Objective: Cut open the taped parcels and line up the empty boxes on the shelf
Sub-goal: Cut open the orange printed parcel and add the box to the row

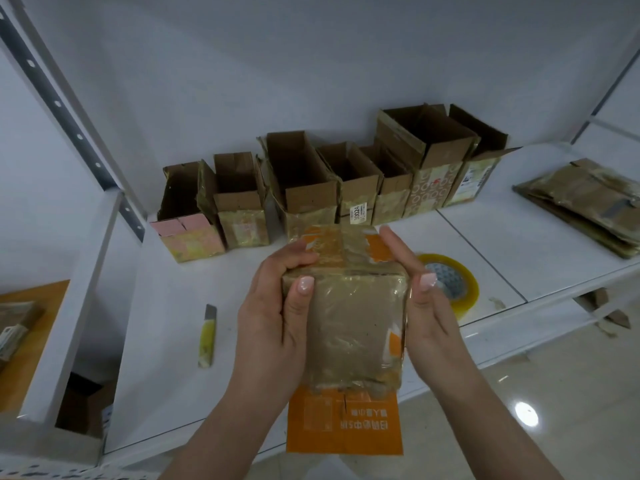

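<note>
While held above the shelf | taped parcel: gripped by left hand and right hand | opened boxes: 12 o'clock, apparently empty | knife: 9 o'clock.

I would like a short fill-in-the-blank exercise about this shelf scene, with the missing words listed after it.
1. Both hands hold a taped ___ above the shelf.
2. The yellow utility knife lies to the ___ of the left hand.
3. The roll of tape lies beside the ___ hand.
4. The boxes in the back row are all ___ at the top.

Missing words: parcel; left; right; open
</note>
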Action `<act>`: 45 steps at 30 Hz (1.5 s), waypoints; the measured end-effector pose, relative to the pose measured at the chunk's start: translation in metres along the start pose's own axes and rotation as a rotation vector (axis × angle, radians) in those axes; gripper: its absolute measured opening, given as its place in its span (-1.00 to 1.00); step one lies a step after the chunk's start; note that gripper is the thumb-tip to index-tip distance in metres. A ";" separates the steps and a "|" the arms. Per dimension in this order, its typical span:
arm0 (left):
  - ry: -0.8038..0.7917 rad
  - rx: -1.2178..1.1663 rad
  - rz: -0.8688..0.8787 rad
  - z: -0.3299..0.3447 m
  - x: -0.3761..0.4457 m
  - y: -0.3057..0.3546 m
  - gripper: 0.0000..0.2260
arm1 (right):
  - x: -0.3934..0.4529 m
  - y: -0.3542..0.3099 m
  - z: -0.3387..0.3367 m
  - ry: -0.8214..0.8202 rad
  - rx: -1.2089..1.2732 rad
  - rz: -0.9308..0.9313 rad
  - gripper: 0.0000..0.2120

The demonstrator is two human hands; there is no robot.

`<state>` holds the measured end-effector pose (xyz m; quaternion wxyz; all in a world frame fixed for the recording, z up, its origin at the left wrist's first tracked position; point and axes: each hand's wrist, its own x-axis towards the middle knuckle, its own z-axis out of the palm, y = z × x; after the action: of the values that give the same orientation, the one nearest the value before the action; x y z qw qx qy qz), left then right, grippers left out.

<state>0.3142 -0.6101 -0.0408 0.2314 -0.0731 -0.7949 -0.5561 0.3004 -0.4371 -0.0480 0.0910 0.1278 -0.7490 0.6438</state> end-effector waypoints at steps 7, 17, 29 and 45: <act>0.049 0.001 -0.035 0.003 -0.006 0.002 -0.72 | 0.006 -0.001 0.012 0.130 -0.340 -0.199 -0.43; 0.028 0.108 0.067 0.004 -0.005 -0.001 -0.69 | 0.004 0.003 0.012 0.232 -0.506 -0.301 -0.37; 0.020 0.035 0.078 -0.012 0.015 -0.011 -0.78 | 0.011 0.004 0.001 0.085 -0.443 -0.331 -0.61; -0.055 -0.297 -0.500 -0.028 0.109 0.023 -0.80 | 0.017 0.028 0.001 -0.060 -0.767 -0.128 -0.14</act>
<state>0.2350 -0.6427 0.0358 0.0524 0.0770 -0.7041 -0.7040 0.2751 -0.4357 -0.0698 0.1500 0.1499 -0.9281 0.3060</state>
